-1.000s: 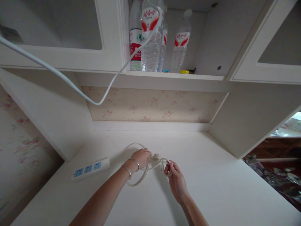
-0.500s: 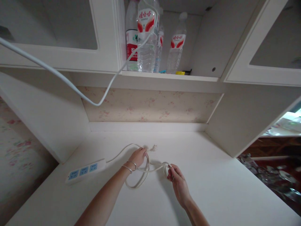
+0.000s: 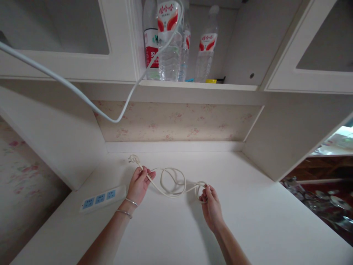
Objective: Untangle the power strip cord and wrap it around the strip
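My left hand [image 3: 140,184] is closed on a white power cord [image 3: 157,187] just below its plug [image 3: 134,159], whose prongs point left. Loose loops of the cord lie between my hands over the white tabletop [image 3: 160,228]. On the right, my right hand [image 3: 211,206] pinches a small coil of the same cord [image 3: 199,188]. A white power strip [image 3: 103,198] with three blue socket faces rests left of my left hand. Where the cord joins the strip is hidden behind that hand.
Above, an open cabinet shelf [image 3: 198,85] holds several plastic bottles [image 3: 169,55]. Another white cable [image 3: 82,97] hangs across the upper left in front of it. White side panels [image 3: 298,121] bound the tabletop left and right. Glassy objects [image 3: 328,202] show at far right.
My left hand has moved left, taking the plug end with it, and the cord loops have spread between the hands. My right hand has hardly moved and keeps the coil.
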The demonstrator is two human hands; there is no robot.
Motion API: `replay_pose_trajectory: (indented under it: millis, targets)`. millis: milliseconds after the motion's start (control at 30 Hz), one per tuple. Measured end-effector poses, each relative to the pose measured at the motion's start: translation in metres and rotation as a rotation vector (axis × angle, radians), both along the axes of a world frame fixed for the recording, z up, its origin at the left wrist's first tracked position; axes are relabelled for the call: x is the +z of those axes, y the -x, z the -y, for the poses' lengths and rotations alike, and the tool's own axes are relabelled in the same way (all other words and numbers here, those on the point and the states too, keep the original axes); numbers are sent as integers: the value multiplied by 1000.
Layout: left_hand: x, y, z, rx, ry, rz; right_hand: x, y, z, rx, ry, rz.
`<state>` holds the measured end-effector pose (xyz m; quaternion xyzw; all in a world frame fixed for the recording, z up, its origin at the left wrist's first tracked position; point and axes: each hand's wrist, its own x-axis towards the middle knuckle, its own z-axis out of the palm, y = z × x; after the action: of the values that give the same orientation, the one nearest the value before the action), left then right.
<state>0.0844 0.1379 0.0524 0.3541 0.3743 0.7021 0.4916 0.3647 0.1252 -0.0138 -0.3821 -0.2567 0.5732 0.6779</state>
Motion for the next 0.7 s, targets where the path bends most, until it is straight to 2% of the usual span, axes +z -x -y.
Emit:
replay_pose_trajectory:
  millis: [100, 200, 367, 467, 700]
  targets:
    - [0, 8, 15, 11, 68, 178, 2, 1, -2, 17, -12, -7]
    - [9, 14, 27, 37, 34, 291, 3, 0, -2, 36, -12, 7]
    - [26, 17, 45, 27, -11, 219, 4, -1, 1, 110, -25, 99]
    - [36, 17, 54, 65, -36, 182, 5, -1, 4, 156, -25, 171]
    - [75, 6, 64, 66, -207, 292, 7, -2, 12, 221, -25, 323]
